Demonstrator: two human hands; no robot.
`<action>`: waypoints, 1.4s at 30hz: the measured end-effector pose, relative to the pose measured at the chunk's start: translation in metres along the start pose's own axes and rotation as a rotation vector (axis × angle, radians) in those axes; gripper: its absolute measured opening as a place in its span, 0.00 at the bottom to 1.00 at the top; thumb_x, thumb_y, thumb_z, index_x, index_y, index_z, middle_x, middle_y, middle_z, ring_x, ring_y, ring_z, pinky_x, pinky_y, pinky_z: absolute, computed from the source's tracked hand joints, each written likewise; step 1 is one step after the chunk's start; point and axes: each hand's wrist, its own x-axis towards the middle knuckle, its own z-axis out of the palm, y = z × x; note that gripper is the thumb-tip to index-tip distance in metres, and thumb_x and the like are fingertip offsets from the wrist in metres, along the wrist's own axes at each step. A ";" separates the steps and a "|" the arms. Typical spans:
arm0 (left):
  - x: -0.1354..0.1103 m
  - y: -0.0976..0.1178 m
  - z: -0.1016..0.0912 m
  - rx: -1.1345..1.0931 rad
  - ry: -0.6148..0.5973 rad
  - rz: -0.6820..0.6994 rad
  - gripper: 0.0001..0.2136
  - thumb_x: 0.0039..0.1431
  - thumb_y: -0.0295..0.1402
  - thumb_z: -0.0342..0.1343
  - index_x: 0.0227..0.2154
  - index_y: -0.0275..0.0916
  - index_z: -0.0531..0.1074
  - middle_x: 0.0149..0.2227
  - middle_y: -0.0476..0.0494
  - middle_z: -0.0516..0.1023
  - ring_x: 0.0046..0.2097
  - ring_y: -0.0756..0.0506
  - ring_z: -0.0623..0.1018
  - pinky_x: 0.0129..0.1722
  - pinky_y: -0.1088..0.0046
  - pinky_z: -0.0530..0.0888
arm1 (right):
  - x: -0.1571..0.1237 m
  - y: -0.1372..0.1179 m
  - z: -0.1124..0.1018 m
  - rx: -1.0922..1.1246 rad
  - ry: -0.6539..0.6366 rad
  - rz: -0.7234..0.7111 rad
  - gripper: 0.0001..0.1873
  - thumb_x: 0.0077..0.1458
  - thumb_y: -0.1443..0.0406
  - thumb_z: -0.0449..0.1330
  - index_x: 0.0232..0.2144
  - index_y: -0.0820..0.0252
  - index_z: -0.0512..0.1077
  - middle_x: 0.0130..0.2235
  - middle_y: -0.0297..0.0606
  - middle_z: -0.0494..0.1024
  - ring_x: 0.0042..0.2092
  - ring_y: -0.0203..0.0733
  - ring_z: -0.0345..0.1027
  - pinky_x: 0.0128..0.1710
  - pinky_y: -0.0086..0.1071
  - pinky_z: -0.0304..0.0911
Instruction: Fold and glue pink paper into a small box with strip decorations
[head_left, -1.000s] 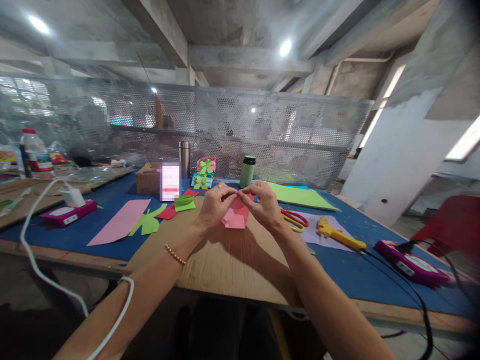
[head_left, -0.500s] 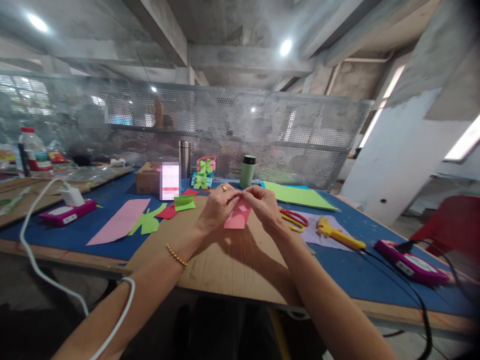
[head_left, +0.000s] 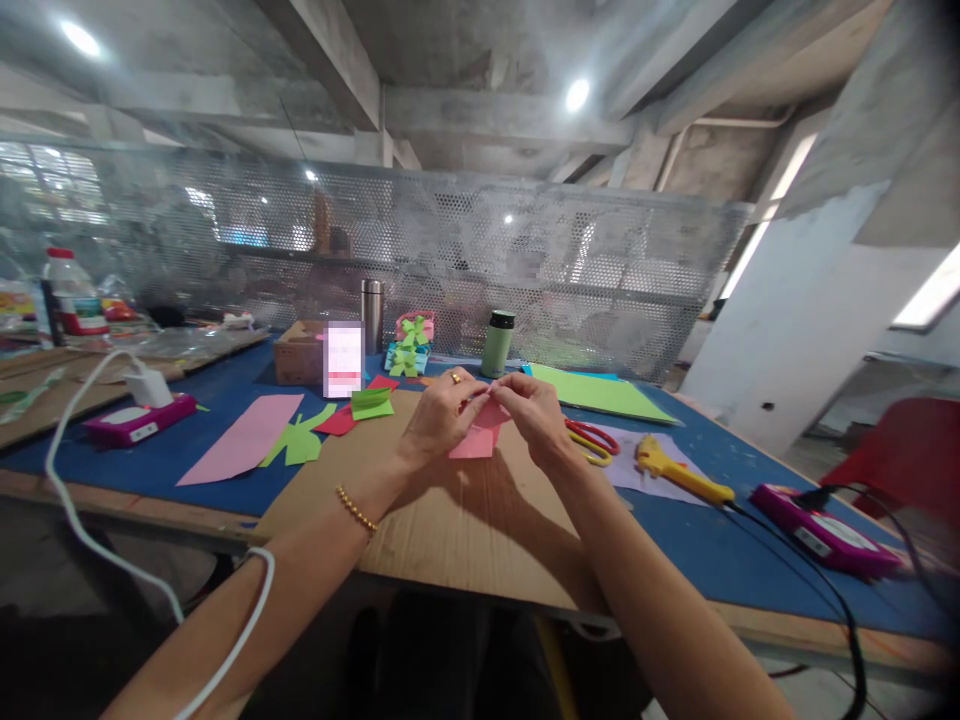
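My left hand point(head_left: 444, 412) and my right hand point(head_left: 531, 408) meet over a sheet of brown cardboard point(head_left: 465, 530). Between their pinched fingertips is a small piece of pink paper point(head_left: 492, 411), partly hidden by the fingers. Below it, another pink paper piece point(head_left: 472, 443) shows; whether the two are joined I cannot tell. To the right of my right hand lie scissors point(head_left: 592, 440) with red and yellow handles. A yellow glue gun point(head_left: 682, 472) rests on lilac paper beyond them. Left of my left hand are a folded green paper point(head_left: 372, 403) and a cut green paper point(head_left: 301, 438).
A pink paper strip point(head_left: 244, 440) lies left. Behind stand a cardboard box point(head_left: 296, 355), a steel flask point(head_left: 372, 315), a paper-decorated item point(head_left: 409, 345) and a green bottle point(head_left: 497, 345). Purple power strips point(head_left: 825, 530) sit on both sides. A white cable point(head_left: 251, 610) crosses my left forearm.
Both hands stay together, with the fingertips shifted slightly to the right. The pink paper between them has changed angle, and the view has moved a little.
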 end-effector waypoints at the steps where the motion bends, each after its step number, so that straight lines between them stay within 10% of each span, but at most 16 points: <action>1: 0.000 0.000 0.000 -0.011 0.002 -0.012 0.09 0.64 0.31 0.55 0.41 0.37 0.79 0.37 0.40 0.78 0.41 0.44 0.76 0.43 0.67 0.73 | 0.000 0.000 0.000 0.017 -0.003 0.012 0.10 0.40 0.58 0.60 0.20 0.59 0.71 0.22 0.32 0.69 0.26 0.35 0.58 0.27 0.30 0.54; 42: -0.004 -0.002 0.005 -0.009 -0.019 -0.037 0.07 0.63 0.28 0.55 0.39 0.37 0.79 0.35 0.43 0.79 0.37 0.47 0.76 0.38 0.70 0.72 | -0.002 0.000 -0.001 0.125 0.044 0.277 0.11 0.32 0.59 0.62 0.16 0.60 0.68 0.19 0.30 0.65 0.25 0.34 0.56 0.27 0.30 0.51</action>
